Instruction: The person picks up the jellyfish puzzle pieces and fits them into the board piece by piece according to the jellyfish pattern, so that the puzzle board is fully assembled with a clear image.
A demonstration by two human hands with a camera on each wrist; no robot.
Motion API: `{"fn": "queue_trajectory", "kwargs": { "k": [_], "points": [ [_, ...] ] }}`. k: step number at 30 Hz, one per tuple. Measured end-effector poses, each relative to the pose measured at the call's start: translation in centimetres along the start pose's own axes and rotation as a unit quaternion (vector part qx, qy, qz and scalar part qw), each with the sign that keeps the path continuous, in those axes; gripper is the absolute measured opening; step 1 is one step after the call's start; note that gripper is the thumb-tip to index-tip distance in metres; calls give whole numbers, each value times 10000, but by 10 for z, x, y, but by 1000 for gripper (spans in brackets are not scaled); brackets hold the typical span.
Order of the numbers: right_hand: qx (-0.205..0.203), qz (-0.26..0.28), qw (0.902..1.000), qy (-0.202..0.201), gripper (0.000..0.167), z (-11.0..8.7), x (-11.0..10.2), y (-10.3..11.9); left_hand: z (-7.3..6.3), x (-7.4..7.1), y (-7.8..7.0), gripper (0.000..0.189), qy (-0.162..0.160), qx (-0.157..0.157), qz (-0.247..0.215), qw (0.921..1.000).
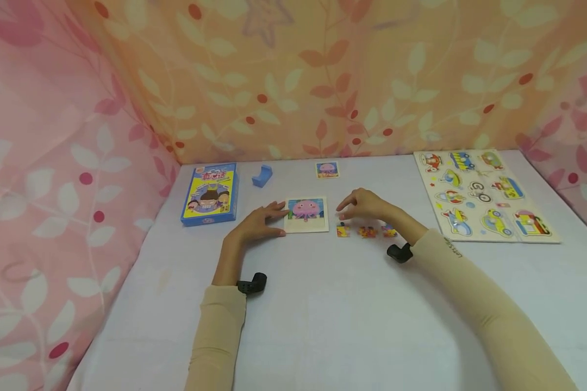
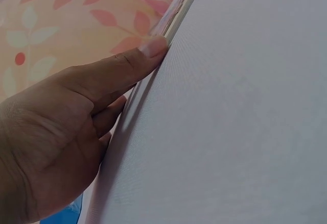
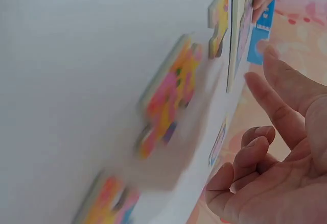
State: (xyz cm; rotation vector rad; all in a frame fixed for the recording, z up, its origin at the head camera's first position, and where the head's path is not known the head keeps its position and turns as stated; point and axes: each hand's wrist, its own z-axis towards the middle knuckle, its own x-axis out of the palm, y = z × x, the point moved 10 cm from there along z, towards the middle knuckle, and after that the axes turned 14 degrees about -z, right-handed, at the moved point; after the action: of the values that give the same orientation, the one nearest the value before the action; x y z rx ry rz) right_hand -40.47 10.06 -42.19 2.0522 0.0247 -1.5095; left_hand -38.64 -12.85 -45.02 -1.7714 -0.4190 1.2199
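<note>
A small square puzzle board with a pink octopus picture lies flat on the table. Along its left edge rests my left hand, fingers spread. In the left wrist view the thumb touches the board's edge. My right hand hovers just right of the board, holding nothing. Its thumb and index finger reach forward, apart, while the other fingers bend. Below that hand lie three colourful jigsaw pieces: a yellow one, a reddish one and one partly behind the wrist.
Behind the board lies a small octopus picture card. A blue and yellow box and a blue plastic piece are at the back left. At the right lies a large vehicle puzzle board. Patterned curtains border the table.
</note>
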Motion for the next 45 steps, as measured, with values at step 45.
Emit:
{"fn": "queue_trajectory", "kwargs": {
  "k": [45],
  "points": [
    [-1006, -1611, 9779, -871, 25, 11, 11, 79, 2, -1, 4, 59, 0, 158, -261, 9995]
  ]
}}
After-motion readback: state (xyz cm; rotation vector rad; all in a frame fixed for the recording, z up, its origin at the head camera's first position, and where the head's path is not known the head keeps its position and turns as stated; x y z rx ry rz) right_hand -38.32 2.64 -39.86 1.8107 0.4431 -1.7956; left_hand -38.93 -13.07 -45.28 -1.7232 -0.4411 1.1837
